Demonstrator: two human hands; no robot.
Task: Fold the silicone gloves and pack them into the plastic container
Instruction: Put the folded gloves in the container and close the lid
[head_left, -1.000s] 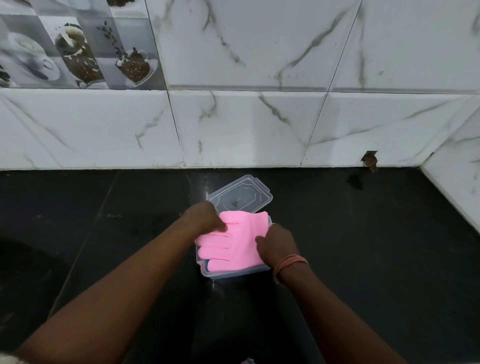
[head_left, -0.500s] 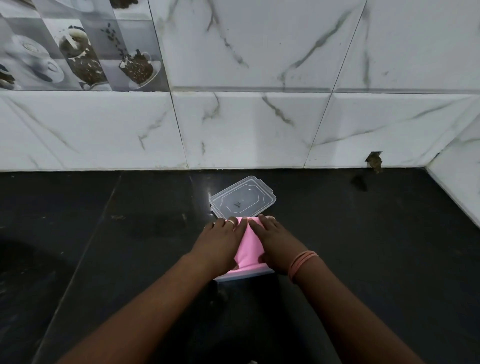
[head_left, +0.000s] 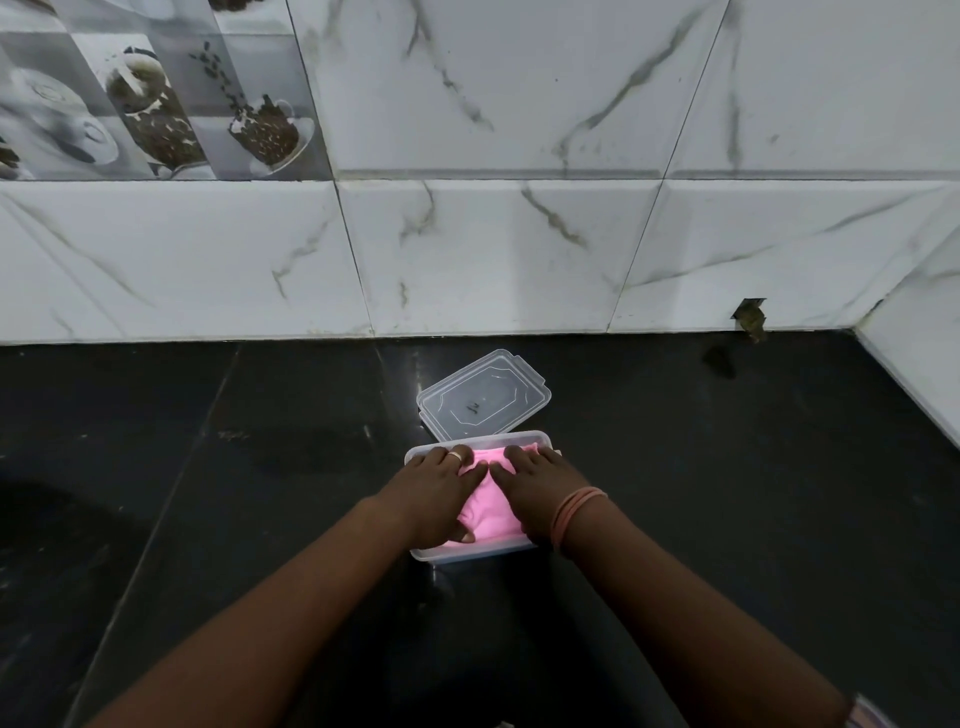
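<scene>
Small dark mark on the clear rectangular plastic lid (head_left: 483, 400), not readable. Far left, a grey wall tile printed with coffee cups and beans (head_left: 156, 88); white marbled tiles beside it. My left hand (head_left: 434, 501) lay flat, fingers straight, ring on one, pressing the folded pink silicone gloves (head_left: 491, 512) down inside the clear plastic container (head_left: 467, 555) on the black counter (head_left: 208, 467). My right hand (head_left: 540, 501), orange bands at the wrist, pressed likewise, fingers straight. Lid lay just behind the container. Versus half a second before, both hands had spread apart, showing more pink.
</scene>
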